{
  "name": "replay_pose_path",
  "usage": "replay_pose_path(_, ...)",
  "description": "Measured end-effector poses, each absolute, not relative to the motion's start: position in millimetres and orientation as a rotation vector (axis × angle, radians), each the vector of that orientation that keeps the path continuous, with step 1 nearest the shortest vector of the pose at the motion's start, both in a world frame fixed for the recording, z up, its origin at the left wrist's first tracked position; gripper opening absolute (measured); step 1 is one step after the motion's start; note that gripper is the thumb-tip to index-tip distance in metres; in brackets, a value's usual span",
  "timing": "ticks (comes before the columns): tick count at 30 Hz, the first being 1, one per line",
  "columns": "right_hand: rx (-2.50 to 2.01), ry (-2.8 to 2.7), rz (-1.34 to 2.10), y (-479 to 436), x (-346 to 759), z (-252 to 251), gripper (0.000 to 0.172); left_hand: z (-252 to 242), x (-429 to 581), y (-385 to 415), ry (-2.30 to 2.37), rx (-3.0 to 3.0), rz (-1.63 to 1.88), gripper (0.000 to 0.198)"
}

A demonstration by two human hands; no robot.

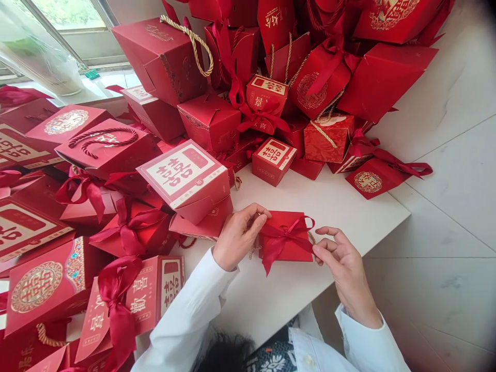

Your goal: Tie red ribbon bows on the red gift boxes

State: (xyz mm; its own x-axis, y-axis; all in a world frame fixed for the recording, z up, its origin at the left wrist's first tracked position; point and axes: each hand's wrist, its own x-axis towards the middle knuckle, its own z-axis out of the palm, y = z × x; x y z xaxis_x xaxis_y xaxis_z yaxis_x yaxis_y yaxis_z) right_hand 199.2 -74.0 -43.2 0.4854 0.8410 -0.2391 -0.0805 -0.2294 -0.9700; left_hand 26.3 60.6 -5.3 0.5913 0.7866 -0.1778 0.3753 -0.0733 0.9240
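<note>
A small flat red box (289, 249) lies on the white table (329, 206) in front of me, with a red ribbon bow (282, 238) tied across it. My left hand (237, 236) pinches the ribbon at the box's left edge, fingers closed. At the box's right edge my right hand (344, 266) pinches the ribbon end between thumb and forefinger, its other fingers curled. Both arms wear white sleeves.
Several red gift boxes and bags with ribbons and gold rope handles are heaped across the back and left of the table, one white-topped box (186, 175) close to my left hand. A window (70, 20) is at top left. White tiled floor (457, 217) lies to the right.
</note>
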Motion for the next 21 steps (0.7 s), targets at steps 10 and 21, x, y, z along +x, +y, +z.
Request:
replay_pose_path(10, -1.607, -0.649, 0.888, -74.6, 197.7, -38.3, 0.024, -9.3, 27.5, 58.8, 1.041, 1.749, 0.471, 0.019)
replay_pose_path(21, -1.629, -0.681, 0.865, -78.6, 200.9, -39.6, 0.024, -5.7, 28.5, 57.4, 1.084, 1.870, 0.462, 0.017)
